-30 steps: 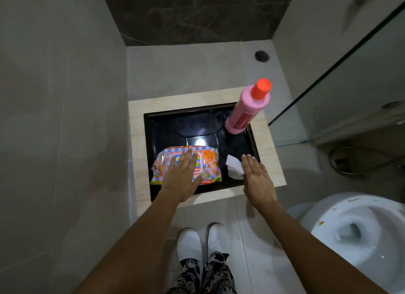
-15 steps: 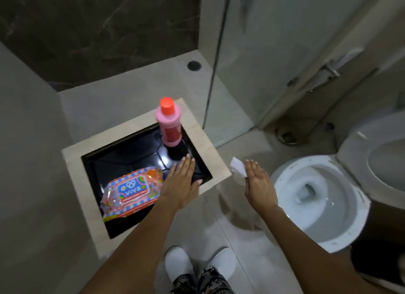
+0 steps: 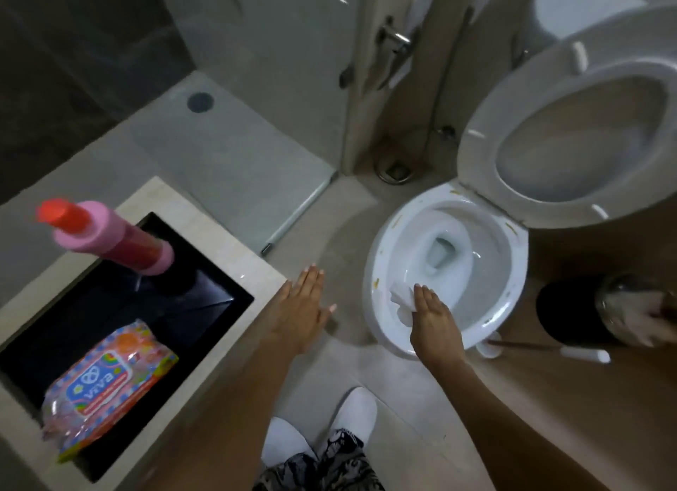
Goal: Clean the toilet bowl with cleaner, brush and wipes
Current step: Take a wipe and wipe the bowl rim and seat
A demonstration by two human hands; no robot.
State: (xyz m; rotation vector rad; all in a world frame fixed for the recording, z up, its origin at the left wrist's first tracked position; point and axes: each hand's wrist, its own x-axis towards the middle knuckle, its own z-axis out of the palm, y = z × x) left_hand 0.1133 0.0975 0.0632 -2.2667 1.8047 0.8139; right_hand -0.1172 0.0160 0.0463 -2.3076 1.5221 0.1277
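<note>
The right hand (image 3: 434,316) is pinching a white wipe (image 3: 401,300) against the toilet bowl (image 3: 445,267) rim at its 7 o'clock edge. The left hand (image 3: 302,313) is hovering flat, fingers straight, holding nothing. At 9 o'clock, the cleaner bottle (image 3: 110,234) and wipes pack (image 3: 106,384) are sitting in a black tray (image 3: 205,296).
</note>
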